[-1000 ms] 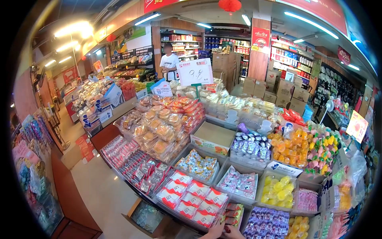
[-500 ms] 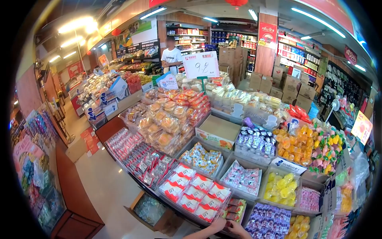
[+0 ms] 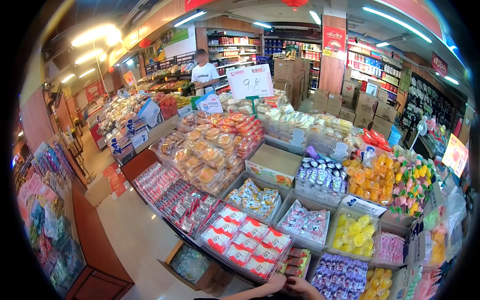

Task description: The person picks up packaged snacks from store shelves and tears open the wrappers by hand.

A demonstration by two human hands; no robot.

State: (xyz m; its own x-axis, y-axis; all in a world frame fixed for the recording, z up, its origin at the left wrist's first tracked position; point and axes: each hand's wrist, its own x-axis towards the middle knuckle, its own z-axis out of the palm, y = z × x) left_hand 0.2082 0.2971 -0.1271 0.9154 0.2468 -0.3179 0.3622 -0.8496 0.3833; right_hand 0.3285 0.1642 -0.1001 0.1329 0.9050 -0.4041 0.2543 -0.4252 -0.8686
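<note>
At the bottom edge, my left hand (image 3: 275,283) and my right hand (image 3: 298,285) are close together at the near side of a bin of small red and green snack packets (image 3: 297,261). The fingers of both hands are curled in. Whatever they hold is too small and too hidden to make out. Just beyond my left hand is a clear tray of red-and-white packets (image 3: 246,242). Purple wrapped packets (image 3: 332,278) fill the bin to the right of my right hand.
Bins of yellow sweets (image 3: 354,234), pink-wrapped sweets (image 3: 305,221) and packaged cakes (image 3: 206,155) cover the slanted display. An open cardboard box (image 3: 189,265) sits on the floor at left. Beyond the price sign (image 3: 250,81) stands a person in a white shirt (image 3: 204,74).
My hands stay at the packet bin, with the right hand's fingers now a little higher and more in view. The person in the white shirt has shifted left and turned.
</note>
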